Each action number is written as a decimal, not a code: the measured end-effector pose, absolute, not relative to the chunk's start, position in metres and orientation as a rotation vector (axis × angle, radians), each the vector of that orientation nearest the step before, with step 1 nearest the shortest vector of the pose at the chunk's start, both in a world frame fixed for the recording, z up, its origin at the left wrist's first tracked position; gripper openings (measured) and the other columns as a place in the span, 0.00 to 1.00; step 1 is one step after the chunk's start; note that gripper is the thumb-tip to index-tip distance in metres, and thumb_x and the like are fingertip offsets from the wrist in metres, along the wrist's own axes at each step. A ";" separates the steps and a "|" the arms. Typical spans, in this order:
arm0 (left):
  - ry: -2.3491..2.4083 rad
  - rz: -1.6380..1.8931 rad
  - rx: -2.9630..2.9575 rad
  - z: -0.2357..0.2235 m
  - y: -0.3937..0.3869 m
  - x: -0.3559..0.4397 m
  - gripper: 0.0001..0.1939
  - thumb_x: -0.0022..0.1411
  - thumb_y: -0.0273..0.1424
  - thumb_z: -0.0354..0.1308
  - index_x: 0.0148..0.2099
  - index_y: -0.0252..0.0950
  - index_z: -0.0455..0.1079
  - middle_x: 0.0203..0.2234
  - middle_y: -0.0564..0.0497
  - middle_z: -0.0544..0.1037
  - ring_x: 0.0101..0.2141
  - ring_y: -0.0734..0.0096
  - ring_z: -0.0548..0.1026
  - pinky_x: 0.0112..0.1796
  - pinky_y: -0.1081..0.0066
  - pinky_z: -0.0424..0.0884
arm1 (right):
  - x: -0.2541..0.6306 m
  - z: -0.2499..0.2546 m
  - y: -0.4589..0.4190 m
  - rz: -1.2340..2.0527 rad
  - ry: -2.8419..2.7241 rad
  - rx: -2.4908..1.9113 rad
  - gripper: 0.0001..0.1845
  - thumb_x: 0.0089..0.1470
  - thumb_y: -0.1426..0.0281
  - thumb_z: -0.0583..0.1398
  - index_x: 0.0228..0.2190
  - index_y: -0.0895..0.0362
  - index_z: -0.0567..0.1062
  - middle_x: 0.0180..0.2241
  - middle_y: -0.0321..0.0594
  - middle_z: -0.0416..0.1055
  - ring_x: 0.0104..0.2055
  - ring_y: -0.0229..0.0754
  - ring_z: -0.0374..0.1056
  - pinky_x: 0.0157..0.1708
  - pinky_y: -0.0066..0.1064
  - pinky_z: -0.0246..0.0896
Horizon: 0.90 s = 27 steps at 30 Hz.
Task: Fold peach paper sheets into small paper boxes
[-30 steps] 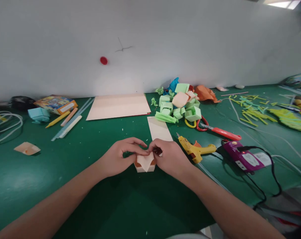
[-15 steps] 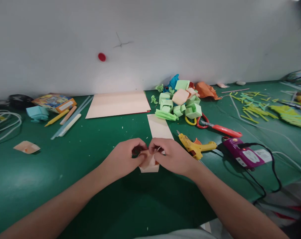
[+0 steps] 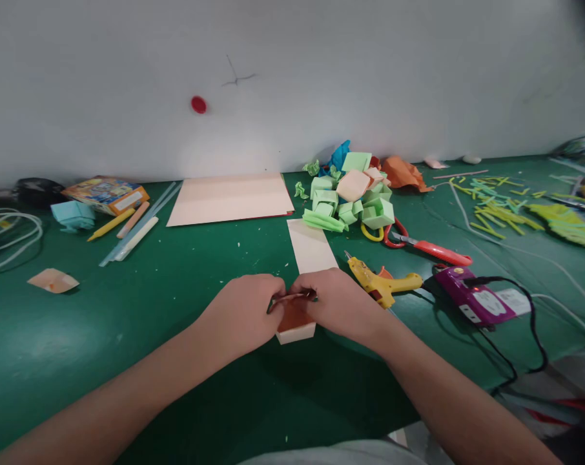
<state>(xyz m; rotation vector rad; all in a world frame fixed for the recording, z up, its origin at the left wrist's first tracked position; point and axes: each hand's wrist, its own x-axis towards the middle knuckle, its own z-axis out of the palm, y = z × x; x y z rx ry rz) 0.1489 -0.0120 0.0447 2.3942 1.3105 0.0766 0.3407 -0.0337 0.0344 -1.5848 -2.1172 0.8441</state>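
**Pinching in from both sides, far rim under the fingers!**

Working in tandem here: gripping with left hand (image 3: 246,313) and right hand (image 3: 343,303), both curled in and closed on the far rim of a small, open-topped, peach-coloured paper box (image 3: 296,334). Showing its orange-brown inside, just left of the yellow plastic glue gun (image 3: 382,284) and slightly nearer. Cannot see every fingertip, so cannot tell how hard the squeeze. Cannot tell, either, whether resting on the glossy green table (image 3: 200,400) or lifted just off it.

Now for the fine touch! Press between thumb and forefinger rather than tug; with walls this thin, likely to skew under a hard pull. Match left to right, corner for corner, to hold the rim square. Sharpen each crease in one firm run. Go gently around the near wall, mostly free of fingers and apt to bow outward. Mind that glue gun beyond the right wrist, possibly hot at the tip, and avoid nudging the flat peach paper strip (image 3: 312,245) just left of it, partly hidden behind the right hand.
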 end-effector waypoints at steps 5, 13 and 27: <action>1.329 0.117 2.424 0.045 -0.013 0.148 0.09 0.61 0.28 0.53 0.29 0.40 0.70 0.27 0.51 0.76 0.29 0.65 0.72 0.28 0.68 0.59 | 0.339 0.036 -0.036 0.803 -2.167 -1.579 0.15 0.46 0.81 0.58 0.31 0.53 0.81 0.30 0.34 0.79 0.32 0.39 0.68 0.29 0.29 0.49; 1.364 0.006 2.420 0.048 -0.013 0.150 0.07 0.61 0.31 0.55 0.31 0.42 0.74 0.29 0.51 0.79 0.29 0.63 0.74 0.27 0.68 0.58 | 0.341 0.030 -0.035 0.703 -2.300 -1.582 0.13 0.49 0.81 0.56 0.24 0.55 0.77 0.25 0.36 0.73 0.29 0.39 0.63 0.28 0.31 0.43; 1.460 -0.240 2.479 0.060 -0.017 0.161 0.10 0.55 0.25 0.56 0.22 0.40 0.69 0.19 0.50 0.71 0.23 0.62 0.71 0.26 0.67 0.59 | 0.327 0.032 -0.034 0.614 -2.394 -1.730 0.06 0.51 0.75 0.62 0.29 0.54 0.79 0.30 0.43 0.77 0.33 0.47 0.72 0.27 0.32 0.46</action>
